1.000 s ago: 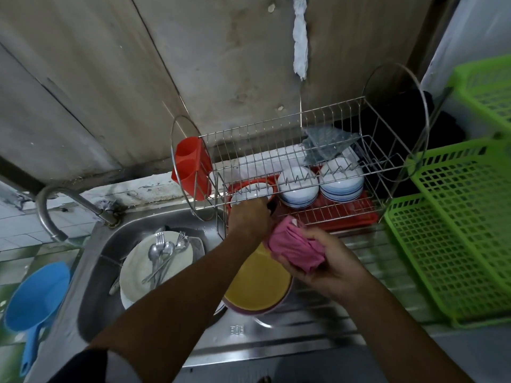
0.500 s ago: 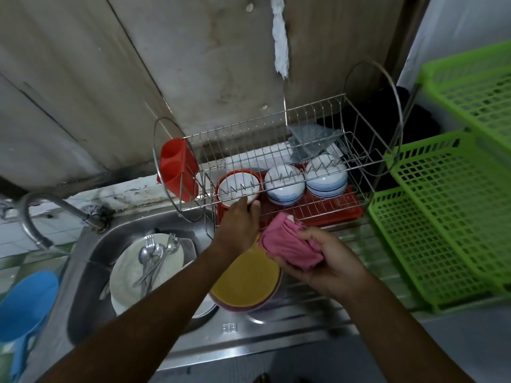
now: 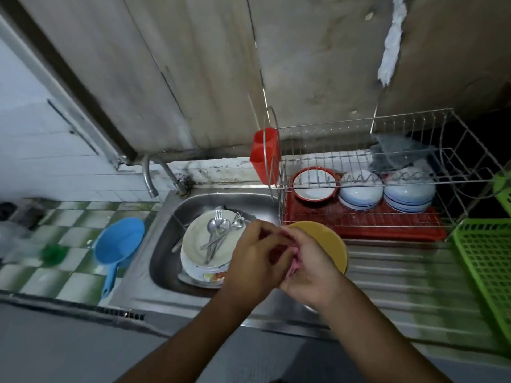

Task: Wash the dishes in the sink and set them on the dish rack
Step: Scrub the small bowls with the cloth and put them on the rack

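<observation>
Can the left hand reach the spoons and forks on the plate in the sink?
Probably yes: the cutlery lies uncovered just beside the left hand, but that hand grips the pink cloth.

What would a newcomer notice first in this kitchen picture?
The left hand and right hand meet mid-frame, gripping a pink cloth over a yellow plate. Left of them, stacked plates topped with cutlery sit in the sink; bowls stand in the dish rack behind.
</observation>
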Demonstrator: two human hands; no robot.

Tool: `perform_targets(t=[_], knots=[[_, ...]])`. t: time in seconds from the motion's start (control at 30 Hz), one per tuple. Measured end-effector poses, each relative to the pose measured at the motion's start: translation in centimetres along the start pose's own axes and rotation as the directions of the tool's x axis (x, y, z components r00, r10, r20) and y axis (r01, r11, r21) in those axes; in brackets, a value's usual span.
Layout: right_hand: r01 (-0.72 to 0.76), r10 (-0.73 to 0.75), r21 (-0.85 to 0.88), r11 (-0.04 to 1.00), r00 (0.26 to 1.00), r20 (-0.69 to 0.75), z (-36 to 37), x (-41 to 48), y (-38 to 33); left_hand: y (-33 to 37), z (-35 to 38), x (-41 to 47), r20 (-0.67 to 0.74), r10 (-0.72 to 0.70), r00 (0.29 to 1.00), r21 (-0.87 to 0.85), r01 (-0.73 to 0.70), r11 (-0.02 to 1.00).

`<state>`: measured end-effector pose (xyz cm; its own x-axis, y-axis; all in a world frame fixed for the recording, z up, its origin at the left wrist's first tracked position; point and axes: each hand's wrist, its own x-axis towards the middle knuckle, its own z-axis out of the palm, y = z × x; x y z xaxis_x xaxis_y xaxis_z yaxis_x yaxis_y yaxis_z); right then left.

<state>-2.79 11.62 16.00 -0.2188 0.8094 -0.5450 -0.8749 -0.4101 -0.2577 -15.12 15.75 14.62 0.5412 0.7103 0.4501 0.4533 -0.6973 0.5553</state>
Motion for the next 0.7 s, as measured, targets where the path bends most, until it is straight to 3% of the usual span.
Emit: perform_targets(t=[0.13, 0.27, 0.33, 0.43, 0.5, 0.6, 0.7], knots=[[0.089, -0.093, -0.106, 0.99, 0.995, -0.026, 1.7, 1.8, 3.1, -1.8, -1.0, -0.7, -0.068, -0.247, 0.967, 0.048, 0.25, 0.967], [0.189, -0.205, -0.215, 0.958, 0.977, -0.053, 3.6, 4.4, 5.6, -4.7, -2.2, -0.9, -0.041, -0.224, 0.974, 0.09, 0.227, 0.97], [0.196, -0.215, -0.216, 0.957, 0.974, -0.07, 4.5, 5.4, 5.6, -6.1, -4.3, -1.0, 0.052, -0.246, 0.968, -0.095, 0.25, 0.964], [0.207, -0.231, -0.239, 0.949, 0.97, -0.077, 4.7, 6.8, 5.1, -8.5, -7.9, -0.4, 0.122, -0.377, 0.918, -0.541, 0.38, 0.75], [0.198, -0.235, -0.23, 0.953, 0.96, -0.15, 4.5, 7.5, 4.9, -11.3, -8.7, 0.6, 0.061, -0.491, 0.869, -0.605, 0.424, 0.674], [0.23, -0.288, -0.238, 0.944, 0.924, -0.252, 4.5, 8.8, 4.4, -16.8, -7.3, 1.8, 0.048, -0.614, 0.788, -0.47, 0.56, 0.683], [0.291, -0.33, -0.176, 0.94, 0.905, -0.267, 4.5, 9.2, 3.8, -20.7, -3.9, 1.0, 0.26, -0.677, 0.689, -0.21, 0.724, 0.656]])
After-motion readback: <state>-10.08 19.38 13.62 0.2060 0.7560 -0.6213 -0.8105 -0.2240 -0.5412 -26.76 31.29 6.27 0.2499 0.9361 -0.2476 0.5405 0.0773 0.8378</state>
